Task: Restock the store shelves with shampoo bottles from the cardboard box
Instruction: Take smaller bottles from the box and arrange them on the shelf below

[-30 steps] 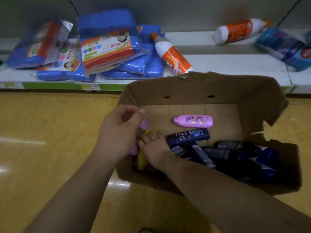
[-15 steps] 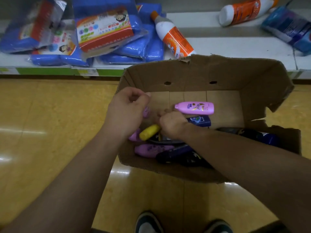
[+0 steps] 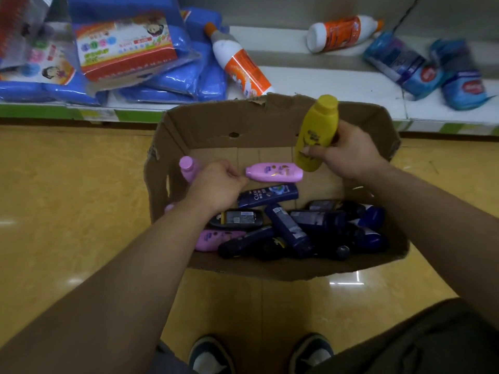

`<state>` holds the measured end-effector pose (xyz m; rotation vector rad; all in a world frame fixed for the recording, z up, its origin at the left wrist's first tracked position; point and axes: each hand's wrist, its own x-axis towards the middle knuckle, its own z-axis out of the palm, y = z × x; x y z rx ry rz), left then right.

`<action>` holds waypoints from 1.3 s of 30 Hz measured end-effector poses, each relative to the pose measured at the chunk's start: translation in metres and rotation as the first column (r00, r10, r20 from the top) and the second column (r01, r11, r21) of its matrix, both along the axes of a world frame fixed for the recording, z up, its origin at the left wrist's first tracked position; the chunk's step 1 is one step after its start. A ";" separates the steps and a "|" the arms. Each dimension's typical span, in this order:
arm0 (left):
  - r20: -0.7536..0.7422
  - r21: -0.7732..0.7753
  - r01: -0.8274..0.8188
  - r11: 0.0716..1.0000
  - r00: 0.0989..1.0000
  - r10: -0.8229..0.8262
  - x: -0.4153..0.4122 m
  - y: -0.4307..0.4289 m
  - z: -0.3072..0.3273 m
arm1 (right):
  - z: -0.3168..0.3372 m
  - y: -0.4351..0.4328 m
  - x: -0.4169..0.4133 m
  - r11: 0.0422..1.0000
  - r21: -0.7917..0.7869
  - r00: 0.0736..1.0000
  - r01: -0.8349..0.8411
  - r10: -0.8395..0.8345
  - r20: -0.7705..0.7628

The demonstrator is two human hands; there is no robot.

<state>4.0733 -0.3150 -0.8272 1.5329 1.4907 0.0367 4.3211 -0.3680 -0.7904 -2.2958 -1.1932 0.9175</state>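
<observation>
An open cardboard box (image 3: 205,128) sits on the floor before a low white shelf (image 3: 310,79). My right hand (image 3: 348,152) grips a yellow shampoo bottle (image 3: 317,130), cap up, above the box's far right. My left hand (image 3: 216,182) holds a pink bottle (image 3: 189,168) at the box's left wall. Another pink bottle (image 3: 274,172) lies on the box floor, with a dark blue bottle (image 3: 267,195) below it. Several dark bottles (image 3: 310,228) are piled at the near side, beside one more pink bottle (image 3: 213,238).
On the shelf lie blue packaged goods (image 3: 151,58) at left, two white-and-orange bottles (image 3: 240,63) (image 3: 343,33) in the middle, and blue wrapped packs (image 3: 421,66) at right. The floor (image 3: 67,198) is glossy yellow. My shoes (image 3: 210,354) stand just behind the box.
My right hand has lifted the yellow bottle out of the pile, up and to the right, turning it upright. My left hand stayed at the box's left with the pink bottle.
</observation>
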 end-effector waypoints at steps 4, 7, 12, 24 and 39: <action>-0.081 -0.019 0.161 0.987 0.983 -0.162 0.029 -0.016 -0.019 | 0.023 -0.022 0.027 0.990 0.022 0.989 0.137 -0.135 -0.055; -0.045 -0.027 0.256 0.966 0.965 -0.257 0.052 -0.029 -0.025 | 0.027 -0.039 0.043 0.972 0.030 0.969 0.233 -0.230 -0.088; 0.001 0.020 0.401 0.916 0.916 -0.401 0.072 -0.050 -0.026 | 0.023 -0.060 0.054 0.947 0.039 0.945 0.319 -0.315 -0.093; -0.185 0.347 0.898 0.269 0.347 -0.919 0.200 -0.125 -0.028 | 0.049 -0.067 0.071 0.919 0.142 0.928 0.368 -0.354 -0.113; -0.472 0.144 0.961 0.237 0.277 -0.837 0.226 -0.134 -0.030 | 0.048 -0.067 0.073 0.907 0.174 0.920 0.383 -0.357 -0.162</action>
